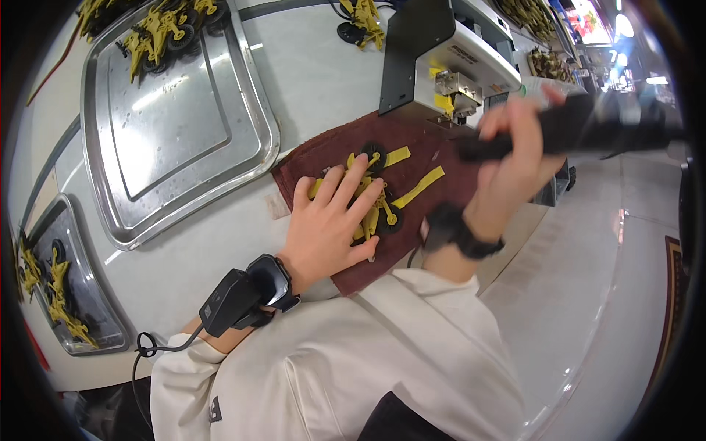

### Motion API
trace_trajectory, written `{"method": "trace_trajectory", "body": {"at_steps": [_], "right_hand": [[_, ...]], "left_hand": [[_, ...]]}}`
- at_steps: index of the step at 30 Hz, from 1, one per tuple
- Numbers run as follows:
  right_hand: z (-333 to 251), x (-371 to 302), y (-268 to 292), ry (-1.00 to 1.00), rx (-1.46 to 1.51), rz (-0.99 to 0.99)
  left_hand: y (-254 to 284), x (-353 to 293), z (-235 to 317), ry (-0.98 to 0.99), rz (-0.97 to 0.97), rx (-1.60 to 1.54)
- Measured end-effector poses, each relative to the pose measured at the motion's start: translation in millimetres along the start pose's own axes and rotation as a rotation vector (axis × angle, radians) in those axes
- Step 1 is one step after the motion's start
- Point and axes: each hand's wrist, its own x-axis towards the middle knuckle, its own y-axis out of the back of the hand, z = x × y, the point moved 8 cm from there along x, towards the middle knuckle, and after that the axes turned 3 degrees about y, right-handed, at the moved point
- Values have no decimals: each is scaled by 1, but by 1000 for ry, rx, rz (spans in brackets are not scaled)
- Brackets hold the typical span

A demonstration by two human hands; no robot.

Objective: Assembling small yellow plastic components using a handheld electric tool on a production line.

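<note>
My left hand lies palm down with its fingers spread over a yellow toy motorbike with black wheels, hiding part of it. The toy rests on a dark red cloth, where two yellow strips stick out from beside it. To the right, my right hand is raised and closed around a thick black tool, which looks like an electric screwdriver. Motion blurs this hand and the tool, and the tool's tip cannot be made out.
Just beyond the cloth stands a white and black boxy machine with a metal fitting in front. A large metal tray with yellow toy vehicles at its far end lies left, a smaller tray nearer. Another yellow toy sits at the back.
</note>
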Motion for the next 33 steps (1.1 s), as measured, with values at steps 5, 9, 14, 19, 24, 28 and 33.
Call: {"method": "trace_trajectory", "body": {"at_steps": [5, 9, 14, 19, 24, 28, 33], "right_hand": [[-26, -92, 4, 13, 348, -190], [-44, -116, -3, 114, 486, -345], [-27, -120, -5, -10, 363, -441], [-23, -121, -16, 26, 107, -220], [-20, -122, -21, 24, 353, -318], [-11, -139, -6, -24, 287, -359], [-38, -96, 16, 106, 301, -69]], "left_hand": [[-2, 4, -3, -10, -6, -21], [0, 0, -1, -3, -2, 22], [-1, -4, -1, 0, 25, 1], [-5, -2, -2, -14, 38, -7], [1, 2, -5, -5, 50, 19], [4, -2, -4, 51, -12, -21], [16, 0, 14, 10, 30, 77]]}}
